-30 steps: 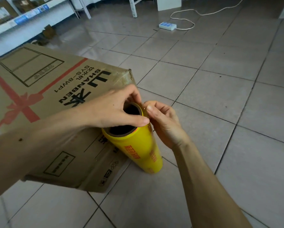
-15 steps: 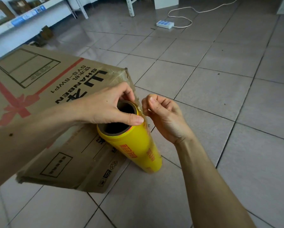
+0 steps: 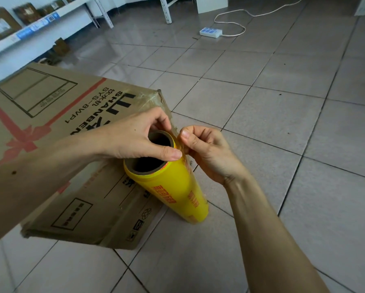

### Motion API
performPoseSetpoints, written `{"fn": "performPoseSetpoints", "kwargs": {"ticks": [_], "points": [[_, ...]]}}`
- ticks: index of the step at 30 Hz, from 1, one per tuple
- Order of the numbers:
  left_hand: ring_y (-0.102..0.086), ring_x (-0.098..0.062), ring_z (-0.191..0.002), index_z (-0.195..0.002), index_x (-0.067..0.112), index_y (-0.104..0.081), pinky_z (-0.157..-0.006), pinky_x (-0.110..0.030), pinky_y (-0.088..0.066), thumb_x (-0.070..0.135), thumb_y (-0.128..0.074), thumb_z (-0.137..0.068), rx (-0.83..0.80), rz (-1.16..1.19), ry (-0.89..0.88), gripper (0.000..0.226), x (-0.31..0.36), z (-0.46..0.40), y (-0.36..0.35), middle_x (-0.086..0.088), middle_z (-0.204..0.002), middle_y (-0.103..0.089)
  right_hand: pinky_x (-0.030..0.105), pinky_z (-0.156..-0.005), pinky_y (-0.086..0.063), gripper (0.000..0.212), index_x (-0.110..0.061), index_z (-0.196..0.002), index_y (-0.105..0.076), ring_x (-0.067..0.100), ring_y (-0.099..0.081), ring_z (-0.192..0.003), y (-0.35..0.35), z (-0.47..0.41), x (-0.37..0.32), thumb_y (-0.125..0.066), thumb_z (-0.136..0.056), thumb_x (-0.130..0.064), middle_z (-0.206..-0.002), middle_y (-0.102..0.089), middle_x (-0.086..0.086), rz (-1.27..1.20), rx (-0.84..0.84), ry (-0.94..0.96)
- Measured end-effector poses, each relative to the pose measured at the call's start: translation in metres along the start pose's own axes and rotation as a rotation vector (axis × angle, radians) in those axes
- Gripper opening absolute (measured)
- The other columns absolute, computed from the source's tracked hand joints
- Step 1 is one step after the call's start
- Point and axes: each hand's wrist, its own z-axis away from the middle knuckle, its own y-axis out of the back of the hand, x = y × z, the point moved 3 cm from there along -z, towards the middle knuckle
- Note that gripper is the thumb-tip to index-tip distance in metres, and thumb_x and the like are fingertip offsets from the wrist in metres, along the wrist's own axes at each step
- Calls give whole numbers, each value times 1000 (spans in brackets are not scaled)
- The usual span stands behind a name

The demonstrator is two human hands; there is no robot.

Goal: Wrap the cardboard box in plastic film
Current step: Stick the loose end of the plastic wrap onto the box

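Note:
A large brown cardboard box (image 3: 50, 115) with a red ribbon print and black lettering stands on the tiled floor at the left; clear film clings to its near top corner. A yellow roll of plastic film (image 3: 177, 191) stands upright on the floor against the box's right side. My left hand (image 3: 135, 136) grips the roll's top rim, thumb over the open cardboard core. My right hand (image 3: 204, 151) pinches the loose film edge at the top right of the roll, thumb and fingers closed on it.
Grey floor tiles (image 3: 283, 144) spread to the right and front. A white power strip (image 3: 210, 32) with its cable lies far back. White shelving (image 3: 40, 32) holding parcels runs along the back left wall.
My right hand came off the roll's rim briefly, then returned and now pinches the film edge. My left hand kept its grip on the roll's top.

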Motion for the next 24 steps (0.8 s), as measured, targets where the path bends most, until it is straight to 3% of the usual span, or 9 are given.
{"fn": "performPoseSetpoints", "kwargs": {"ticks": [5, 9, 12, 15, 17, 19, 21, 24], "points": [[-62, -10, -104, -105, 36, -58, -92, -45, -53, 64, -75, -53, -19, -38, -3, 62, 3, -3, -1, 9, -109, -64, 23, -62, -39, 15, -5, -79, -59, 13, -49, -65, 4, 1, -3, -54, -91, -14, -69, -55, 5, 47, 23, 37], [-52, -1, -103, -97, 47, -63, -85, -31, -44, 68, -58, -59, -74, -211, -44, 44, 6, -6, 0, 18, -104, -53, 20, -59, -43, 8, -5, -79, -60, 11, -50, -61, 12, 2, -3, -60, -85, -8, -67, -57, 3, -75, 93, 51], [-52, 4, -102, -90, 36, -67, -85, -28, -39, 60, -57, -63, -66, -190, -79, 38, 5, -5, 3, 19, -104, -57, 18, -59, -46, 7, -6, -78, -62, 9, -53, -59, 22, 2, 0, -68, -82, -7, -67, -59, 3, -175, 186, 46], [-55, 7, -92, -98, 34, -66, -81, -31, -40, 48, -55, -78, -104, -162, -113, 27, 5, -6, -2, 24, -96, -61, 20, -58, -45, 8, -9, -79, -63, 9, -54, -57, 25, -1, 2, -69, -75, -8, -63, -62, 0, -191, 269, 45], [-52, 9, -96, -103, 41, -63, -80, -28, -40, 65, -51, -75, -129, -242, -125, 39, 4, -8, -4, 27, -99, -57, 20, -58, -46, 11, -11, -84, -63, 8, -56, -58, 27, -3, 2, -69, -79, -4, -62, -65, -3, -179, 348, 56], [-44, 14, -104, -109, 46, -55, -79, -18, -40, 81, -54, -58, -179, -371, -108, 61, 3, -8, -5, 32, -107, -47, 20, -58, -47, 13, -12, -89, -63, 8, -57, -58, 30, -4, 2, -67, -84, 0, -63, -66, -3, -155, 419, 67], [-37, 18, -108, -113, 47, -49, -76, -10, -36, 80, -61, -47, -189, -457, -108, 74, 2, -6, -3, 36, -111, -40, 21, -59, -47, 13, -11, -93, -65, 9, -57, -57, 31, -5, 1, -66, -86, 0, -64, -67, -2, -131, 457, 70], [-40, 17, -110, -115, 47, -49, -80, -8, -38, 76, -64, -47, -205, -466, -97, 76, 5, -5, 0, 36, -113, -42, 19, -58, -48, 11, -11, -92, -65, 7, -58, -54, 30, -11, 0, -64, -89, 0, -61, -66, -5, -130, 483, 76]]}}
